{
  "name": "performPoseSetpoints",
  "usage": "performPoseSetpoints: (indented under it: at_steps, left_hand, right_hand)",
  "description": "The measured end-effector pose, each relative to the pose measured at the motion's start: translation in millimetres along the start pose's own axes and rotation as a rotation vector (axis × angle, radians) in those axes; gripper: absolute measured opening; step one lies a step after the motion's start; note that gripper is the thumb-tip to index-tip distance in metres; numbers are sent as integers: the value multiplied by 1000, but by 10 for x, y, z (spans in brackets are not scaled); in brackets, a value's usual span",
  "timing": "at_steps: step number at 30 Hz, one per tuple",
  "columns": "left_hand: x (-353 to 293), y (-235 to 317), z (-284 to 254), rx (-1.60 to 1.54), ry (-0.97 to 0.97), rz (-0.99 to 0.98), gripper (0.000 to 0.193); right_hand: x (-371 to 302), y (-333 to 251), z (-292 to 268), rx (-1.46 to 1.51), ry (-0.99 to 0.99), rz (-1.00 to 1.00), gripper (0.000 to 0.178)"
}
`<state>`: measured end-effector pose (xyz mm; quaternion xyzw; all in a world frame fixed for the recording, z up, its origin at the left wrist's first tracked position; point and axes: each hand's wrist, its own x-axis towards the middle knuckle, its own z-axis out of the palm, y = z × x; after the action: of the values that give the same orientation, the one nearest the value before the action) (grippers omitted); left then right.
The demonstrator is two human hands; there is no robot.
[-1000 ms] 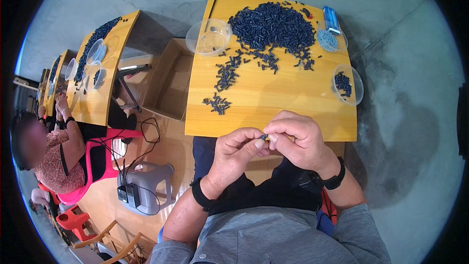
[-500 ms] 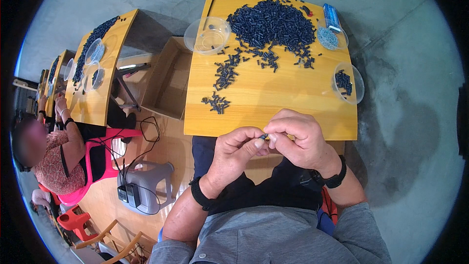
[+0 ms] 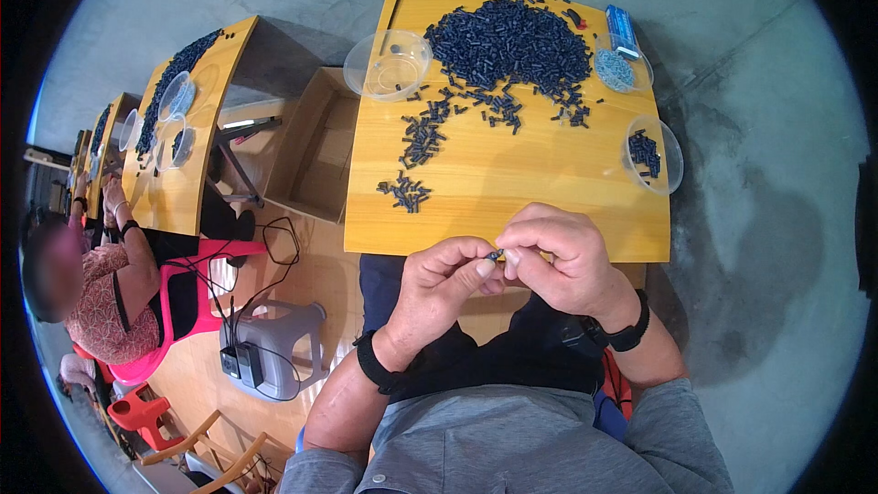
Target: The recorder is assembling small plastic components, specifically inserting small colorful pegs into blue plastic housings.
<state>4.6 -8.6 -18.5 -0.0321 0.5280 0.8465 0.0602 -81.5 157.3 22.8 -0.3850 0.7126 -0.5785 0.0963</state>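
Note:
Over the table's near edge, my left hand pinches a small black cylindrical piece between thumb and forefinger. My right hand meets it there, thumb and forefinger closed at the piece's end; whatever is between those fingertips is too small to make out. Beyond my hands, a large heap of short black cylindrical pieces covers the far part of the yellow table. Smaller clusters of the same pieces trail toward the near left.
A clear round tub stands at the table's far left. On the right are a tub of small light-blue parts, a blue box and a bowl holding black pieces. Left of the table are a cardboard box and a grey stool.
Both hands stay almost where they were, fingertips together at the small black piece. My right fingertips have shifted very slightly.

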Motion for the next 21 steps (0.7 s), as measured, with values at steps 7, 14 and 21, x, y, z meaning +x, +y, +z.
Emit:
performPoseSetpoints:
  at_steps: [7, 14, 21]
  left_hand:
    - [16, 9, 8, 3, -9, 10, 13]
    - [33, -19, -5, -13, -21, -11, 13]
    - [34, 12, -7, 3, -30, -79, 13]
  right_hand:
    - [27, 30, -24, -75, -40, -81, 19]
    - [45, 37, -55, -70, -95, -37, 14]
    - [76, 22, -83, -88, -193, -4, 15]
